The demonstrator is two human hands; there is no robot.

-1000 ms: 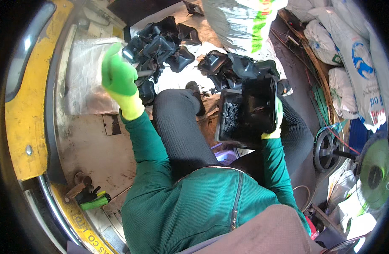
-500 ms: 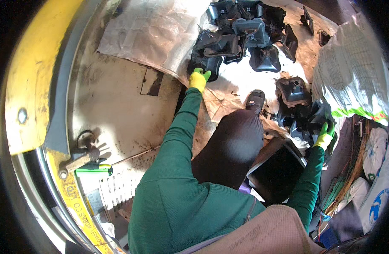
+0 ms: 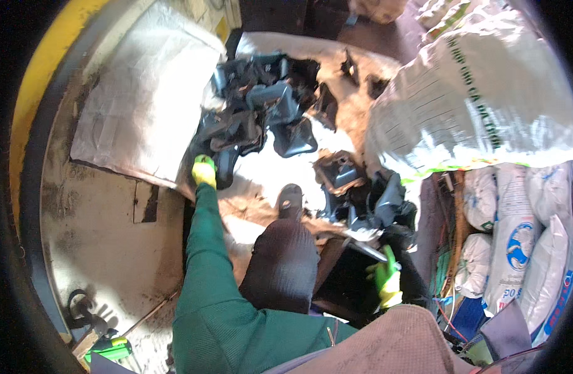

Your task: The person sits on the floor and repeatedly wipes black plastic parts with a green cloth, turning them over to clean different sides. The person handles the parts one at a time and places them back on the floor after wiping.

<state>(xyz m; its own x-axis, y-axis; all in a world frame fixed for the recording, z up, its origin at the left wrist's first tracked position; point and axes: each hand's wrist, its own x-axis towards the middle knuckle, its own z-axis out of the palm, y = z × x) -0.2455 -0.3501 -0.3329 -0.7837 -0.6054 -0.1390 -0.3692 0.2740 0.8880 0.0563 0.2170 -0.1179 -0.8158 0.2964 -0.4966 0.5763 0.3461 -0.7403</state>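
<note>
My left hand (image 3: 204,171), in a yellow-green glove, is closed at the near left edge of a heap of black moulded parts (image 3: 292,137). Its fingers grip the rim of a dark tray-shaped part (image 3: 226,167). Over the dark open box (image 3: 345,283) by my leg, my gloved right hand (image 3: 385,279) has its fingers apart, and I see nothing held in it. A smaller cluster of black parts (image 3: 386,199) lies just beyond this hand, one brownish square part (image 3: 340,173) at its left end.
A large white woven sack (image 3: 473,100) stands at the right, with several filled white bags (image 3: 517,243) nearer me. On the left lie a pale sheet (image 3: 143,100) and a hammer (image 3: 90,336) beside a green-handled tool (image 3: 111,350). My knee (image 3: 280,262) is between my arms.
My right hand has left the right-hand cluster and come back toward me over the dark box. The left hand stays at the same part. The whole view has shifted.
</note>
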